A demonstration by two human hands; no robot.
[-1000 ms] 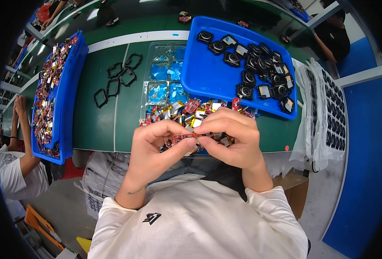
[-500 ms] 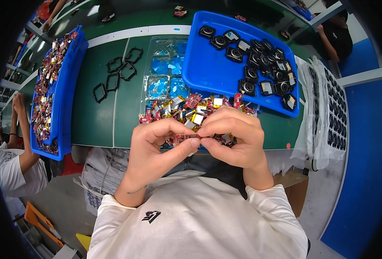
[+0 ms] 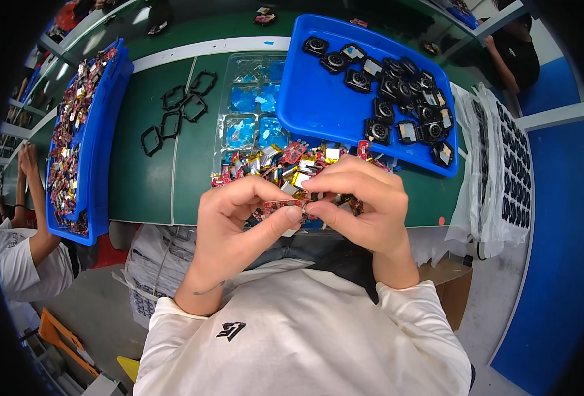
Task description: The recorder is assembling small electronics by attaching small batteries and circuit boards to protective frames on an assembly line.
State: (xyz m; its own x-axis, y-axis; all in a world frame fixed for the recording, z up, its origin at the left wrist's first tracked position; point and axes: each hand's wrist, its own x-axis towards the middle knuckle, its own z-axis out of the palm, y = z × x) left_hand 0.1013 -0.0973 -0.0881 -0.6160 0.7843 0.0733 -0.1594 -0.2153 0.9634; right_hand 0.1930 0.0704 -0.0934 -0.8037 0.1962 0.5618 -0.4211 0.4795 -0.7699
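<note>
Between my hands is a small red circuit board [image 3: 277, 205], held near the table's front edge. My left hand [image 3: 227, 214] pinches it between thumb and forefinger. My right hand [image 3: 374, 208] has its thumb and fingers closed at the board's right end, around a small dark part [image 3: 315, 196] too small to name. Just beyond my fingers lies a heap of red circuit boards with silver and yellow battery cells [image 3: 271, 157], partly hidden by my hands.
A clear compartment tray [image 3: 259, 114] with blue film pieces lies behind the heap. The blue tray [image 3: 325, 105] at right holds black watch casings [image 3: 384, 111]. Black frames [image 3: 170, 124] and a blue bin [image 3: 107, 138] of boards are left. Co-workers sit at both sides.
My right thumb and forefinger have parted slightly and shifted, showing the dark part between them. The board is tilted a little more. Boards on the far green surface have moved left.
</note>
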